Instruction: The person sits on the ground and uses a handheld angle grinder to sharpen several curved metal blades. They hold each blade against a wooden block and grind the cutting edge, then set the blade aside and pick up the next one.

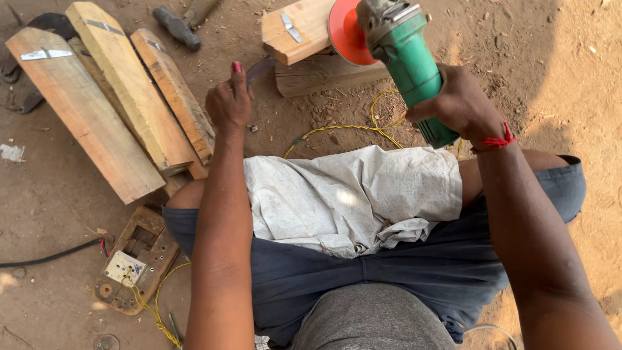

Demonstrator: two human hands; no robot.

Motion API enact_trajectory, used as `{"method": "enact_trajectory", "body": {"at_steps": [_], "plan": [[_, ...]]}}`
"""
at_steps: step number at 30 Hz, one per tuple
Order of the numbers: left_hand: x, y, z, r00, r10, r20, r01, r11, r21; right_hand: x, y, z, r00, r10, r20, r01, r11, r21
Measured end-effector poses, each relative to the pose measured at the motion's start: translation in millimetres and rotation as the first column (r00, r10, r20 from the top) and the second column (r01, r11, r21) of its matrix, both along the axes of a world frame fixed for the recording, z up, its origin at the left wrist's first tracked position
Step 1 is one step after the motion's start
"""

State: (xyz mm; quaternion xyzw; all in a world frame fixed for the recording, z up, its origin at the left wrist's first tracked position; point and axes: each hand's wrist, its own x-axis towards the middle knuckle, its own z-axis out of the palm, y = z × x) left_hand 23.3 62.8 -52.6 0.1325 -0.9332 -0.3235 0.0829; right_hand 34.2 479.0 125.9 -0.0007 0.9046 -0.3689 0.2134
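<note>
while gripping the green angle grinder (409,61) by its body, right hand (461,104) wrapped tight, fingers (421,111) clenched around the lower housing, a red thread tied at the wrist. orange-red disc (346,32) at the top of the tool, touching or just beside the edge of a pale wooden block (299,29) resting on a darker piece of timber (324,76) on the dirt ground (557,71). two small metal strips fixed to that block's top face.

left hand (229,100) closed in a loose fist near a dark curved piece (259,68) just left of the timber; cannot tell whether anything sits inside the grip. one nail painted red.

no true containers; closest is a worn wooden board (136,259) at lower left carrying a white socket plate (124,267), yellow wire (155,304) running out of it, a black cable (45,258) leading in from the left.

more yellow wire (363,126) looped on the ground below the grinder. three long wooden planks (116,104) stacked at upper left, each with a silver rectangular tape label near its top end. a dark-handled hammer (176,27) lying above them. white cloth (353,198) spread over the lap, above dark blue shorts (389,272).
</note>
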Motion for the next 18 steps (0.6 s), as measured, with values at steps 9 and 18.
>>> {"method": "enact_trajectory", "body": {"at_steps": [9,18], "plan": [[14.6,24.3,18.2,0.990,0.024,-0.136,-0.012,0.996,0.089,-5.0,-64.2,44.0,0.949,0.310,-0.060,-0.288,0.927,0.241],[21.7,37.9,11.0,0.984,0.037,-0.174,-0.043,0.999,-0.031,-28.2,-84.5,51.9,0.932,0.355,-0.066,-0.312,0.883,0.350]]}}
